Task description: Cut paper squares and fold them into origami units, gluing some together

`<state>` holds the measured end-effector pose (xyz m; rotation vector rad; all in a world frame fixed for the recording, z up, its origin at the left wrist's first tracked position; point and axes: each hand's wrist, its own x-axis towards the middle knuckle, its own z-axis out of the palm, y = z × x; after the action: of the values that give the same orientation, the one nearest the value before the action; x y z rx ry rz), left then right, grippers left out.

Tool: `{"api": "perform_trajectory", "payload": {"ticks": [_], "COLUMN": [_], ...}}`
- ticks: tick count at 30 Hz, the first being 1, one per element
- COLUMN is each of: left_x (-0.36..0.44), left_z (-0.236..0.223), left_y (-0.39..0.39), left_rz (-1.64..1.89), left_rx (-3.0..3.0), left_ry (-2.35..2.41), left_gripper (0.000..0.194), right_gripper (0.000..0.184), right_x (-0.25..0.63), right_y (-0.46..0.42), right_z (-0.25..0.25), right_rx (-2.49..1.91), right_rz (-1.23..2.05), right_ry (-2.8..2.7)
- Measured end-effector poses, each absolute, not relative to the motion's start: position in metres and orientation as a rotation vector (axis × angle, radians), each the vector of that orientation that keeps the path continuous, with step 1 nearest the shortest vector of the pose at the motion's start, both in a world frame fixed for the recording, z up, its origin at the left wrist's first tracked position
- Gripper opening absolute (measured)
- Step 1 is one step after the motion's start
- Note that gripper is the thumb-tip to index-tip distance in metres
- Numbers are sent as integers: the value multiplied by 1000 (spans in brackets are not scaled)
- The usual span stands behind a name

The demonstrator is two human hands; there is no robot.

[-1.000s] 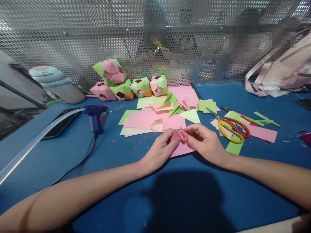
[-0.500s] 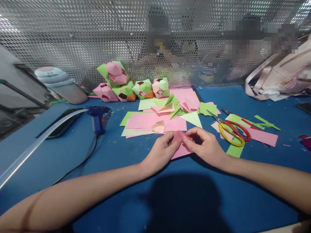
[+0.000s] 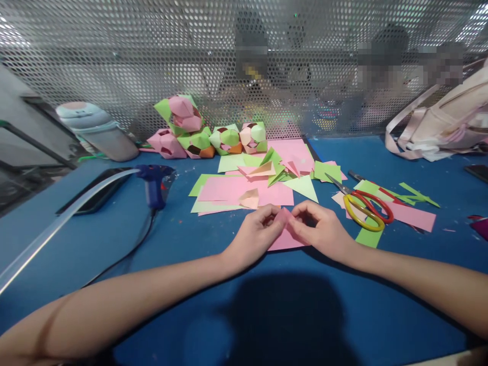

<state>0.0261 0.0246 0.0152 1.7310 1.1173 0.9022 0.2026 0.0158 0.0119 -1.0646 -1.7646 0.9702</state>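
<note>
Both hands meet at a small folded piece of pink paper (image 3: 285,215) in front of me. My left hand (image 3: 254,236) pinches its left side between thumb and fingers. From the other side, the thumb and fingertips of my right hand (image 3: 324,230) grip it. Beneath my hands a larger pink sheet (image 3: 287,241) shows on the table; whether it joins the held piece I cannot tell. Just beyond my fingers lie stacked pink sheets (image 3: 229,189) with a small peach folded piece (image 3: 249,198) on top.
Scissors (image 3: 364,211) with yellow and red handles lie among paper scraps at right. A blue glue gun (image 3: 154,185), a phone (image 3: 97,190) and a tilted bottle (image 3: 99,132) are left. Folded paper balls (image 3: 196,142) stand by the perforated metal screen (image 3: 152,56). A bag (image 3: 446,117) sits far right.
My fingertips have drawn slightly closer over the folded pink paper, which now shows as a narrower point. More of the pink sheet beneath is visible at its right.
</note>
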Motion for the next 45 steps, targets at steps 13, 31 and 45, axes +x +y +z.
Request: {"api": "perform_trajectory", "payload": {"ticks": [13,31,45], "left_x": [25,20,20], "left_z": [18,10,22], "left_y": [28,31,29], "left_rz": [860,875,784], "left_rx": [1631,1491,1581], "left_ry": [1093,984,974], "left_gripper": [20,9,13], "right_gripper": [7,18,22], "right_x": [208,214,222], "right_y": [25,28,31], "right_z": [8,5,-3], "right_rx": [-967,-733,-591], "right_rz": [894,629,398], "right_ry": [-1883,-2019,-2196]}}
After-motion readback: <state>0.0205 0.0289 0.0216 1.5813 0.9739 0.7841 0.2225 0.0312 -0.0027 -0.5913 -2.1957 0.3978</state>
